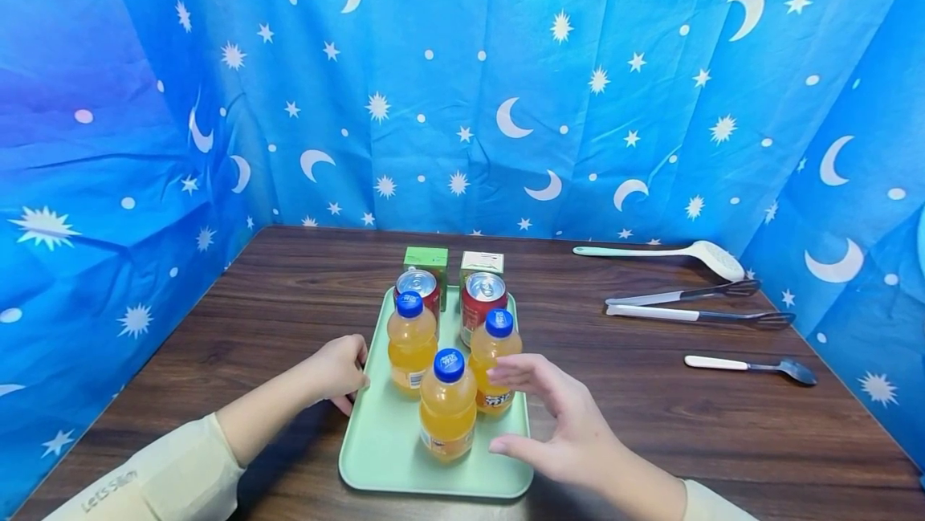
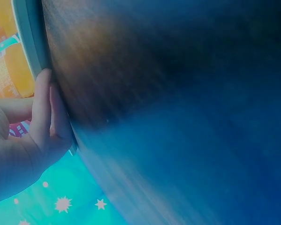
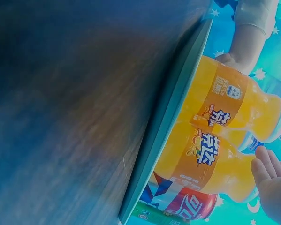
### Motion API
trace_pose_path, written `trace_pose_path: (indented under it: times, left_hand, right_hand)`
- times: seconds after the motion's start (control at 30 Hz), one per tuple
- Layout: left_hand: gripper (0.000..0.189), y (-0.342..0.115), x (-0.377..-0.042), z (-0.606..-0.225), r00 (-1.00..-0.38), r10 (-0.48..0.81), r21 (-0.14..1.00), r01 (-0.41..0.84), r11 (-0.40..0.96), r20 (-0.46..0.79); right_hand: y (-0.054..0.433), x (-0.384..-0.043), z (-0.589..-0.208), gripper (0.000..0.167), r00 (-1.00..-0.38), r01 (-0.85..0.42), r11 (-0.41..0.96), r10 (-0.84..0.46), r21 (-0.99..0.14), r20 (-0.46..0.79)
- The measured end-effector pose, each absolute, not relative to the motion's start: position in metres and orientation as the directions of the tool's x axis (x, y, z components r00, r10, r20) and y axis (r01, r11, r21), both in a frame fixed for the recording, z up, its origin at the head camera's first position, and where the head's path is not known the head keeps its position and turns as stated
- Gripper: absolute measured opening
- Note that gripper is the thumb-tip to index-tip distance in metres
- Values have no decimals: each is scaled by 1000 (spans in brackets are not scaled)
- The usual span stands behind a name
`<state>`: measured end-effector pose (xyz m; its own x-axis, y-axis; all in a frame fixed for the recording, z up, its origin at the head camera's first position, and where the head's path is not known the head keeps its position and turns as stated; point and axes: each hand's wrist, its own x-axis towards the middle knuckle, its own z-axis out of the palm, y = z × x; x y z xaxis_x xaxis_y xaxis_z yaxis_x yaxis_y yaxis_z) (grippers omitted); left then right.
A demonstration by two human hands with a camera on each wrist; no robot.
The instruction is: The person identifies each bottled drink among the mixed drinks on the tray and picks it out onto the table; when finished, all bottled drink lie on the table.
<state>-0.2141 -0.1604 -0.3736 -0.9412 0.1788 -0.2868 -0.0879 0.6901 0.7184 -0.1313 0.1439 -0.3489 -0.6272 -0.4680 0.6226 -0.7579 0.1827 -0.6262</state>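
On a pale green tray (image 1: 383,461) stand three bottles of orange drink with blue caps: a front bottle (image 1: 448,417), a left bottle (image 1: 410,344) and a right bottle (image 1: 497,401). Behind them are two red drink cans, a left can (image 1: 417,286) and a right can (image 1: 486,292). My left hand (image 1: 336,370) grips the tray's left rim, its fingers bent at the edge in the left wrist view. Beside the right bottle, my right hand (image 1: 567,423) holds its thumb and fingers spread apart around air, fingertips overlapping that bottle in the head view.
A green carton (image 1: 426,258) and a paler carton (image 1: 482,262) stand behind the cans. To the right on the dark wooden table (image 1: 614,360) lie a slotted turner (image 1: 650,251), tongs (image 1: 672,304) and a spoon (image 1: 751,366). A blue starry cloth (image 1: 448,63) encloses the table.
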Motion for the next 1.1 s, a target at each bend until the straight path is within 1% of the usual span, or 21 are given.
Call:
trace_pose_path:
  times: [0.07,0.37,0.5,0.7,0.9,1.1]
  left_hand:
    - [22,-160,-214,-373,-941,178,720,-90,688,-287]
    - [23,-160,-212,-371,-945,187,727,-73,683,-270]
    - [23,-161,-212,-373,-944,192,738,-75,671,-270]
    - [21,-163,-213,-376,-941,197,756,-83,649,-273]
    - [22,-163,-212,-375,-943,199,760,-78,645,-267]
    - [22,-163,-213,-376,-943,201,760,-77,645,-267]
  right_hand:
    - [142,-131,-347,65,-633,-754,188,-466,-629,619]
    - [136,-134,-350,68,-609,-774,174,-463,-608,643]
    - [135,-135,-353,65,-612,-771,171,-469,-614,637]
    - [128,-127,-337,61,-601,-774,144,-470,-616,646]
    - [129,-135,-353,64,-615,-765,155,-466,-626,636]
    - [125,-134,-352,63,-613,-771,174,-462,-613,640]
